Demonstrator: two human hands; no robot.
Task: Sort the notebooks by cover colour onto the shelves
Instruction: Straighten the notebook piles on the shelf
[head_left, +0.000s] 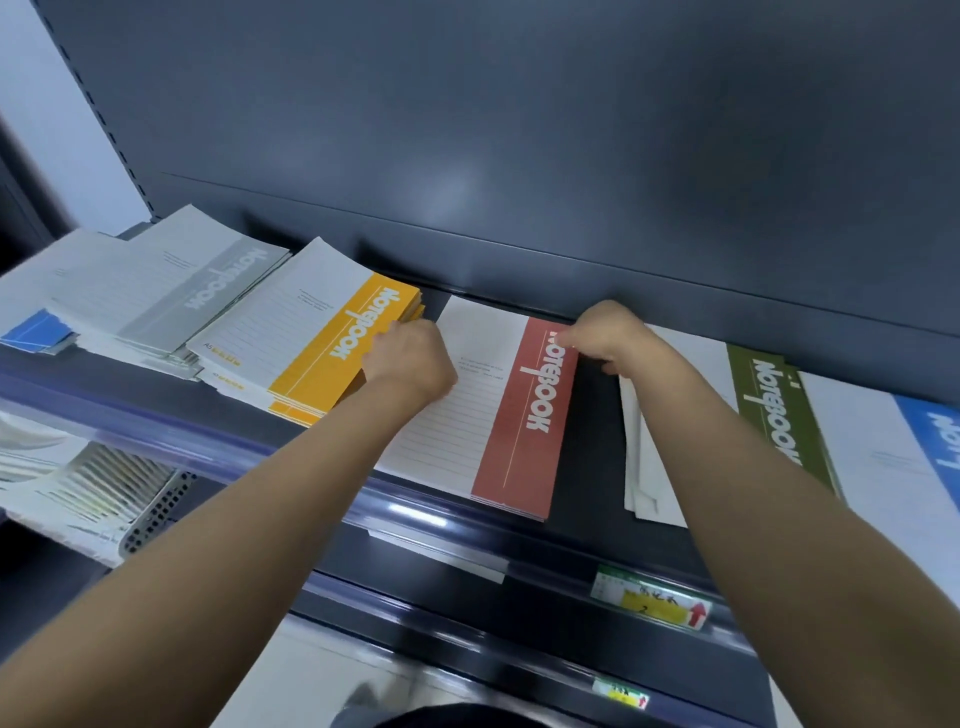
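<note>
Red-banded notebook (524, 415) is lying flat on the dark shelf (592, 431), and my right hand (610, 335) is pinching its far right corner, with the thumb resting on the red band. Just left of that notebook, my left hand (410, 358) is curling its fingers against the edge of the yellow notebook stack (332, 343); whether it is actually holding the stack I cannot tell. Further left of the red-banded notebook a grey notebook pile (171, 296) is sitting, and to its right a green notebook (774, 410) and a blue notebook (930, 436) are lying.
</note>
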